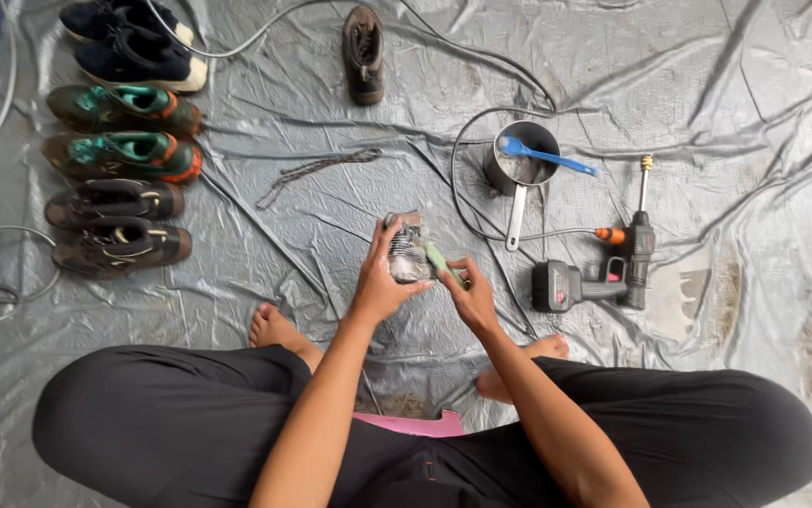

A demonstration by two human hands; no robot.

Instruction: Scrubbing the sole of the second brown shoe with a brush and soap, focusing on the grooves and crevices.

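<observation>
Head view: a person sat cross-legged on a grey tarp (669, 56), looking down at both hands held over the gap between the knees
Left hand: the left hand (380, 282) was closed around a muddy shoe (410, 246), thumb on the near side and fingers wrapped over the far side, holding it off the tarp
Right hand: the right hand (467, 293) was curled shut on the pale green handle of a small brush (444, 263), whose head lay against the side of the shoe; the bristles themselves were hidden
Where the shoe was: in front of the body, between the bare feet and the steel pot (522, 162), well apart from the rows of footwear
Slip risk: the grip on the shoe looked one-handed and the sole looked wet or dirty, so a hard stroke could have twisted it out of the fingers and onto the tarp
Splash risk: the pot stood near, with a blue brush (545, 154) resting across its rim; a wide elbow swing could have tipped it
Cable risk: a thin hose (462, 202) curved just beside the hands toward the cordless spray gun (604, 273), and a dropped shoe or moving foot could have snagged it
Dirt spread: loosened mud could have fallen on the dark trousers (190, 414)
Rest: lined-up shoes (124, 141) at left, a single brown boot (365, 55) and a loose lace (317, 169) farther off
</observation>
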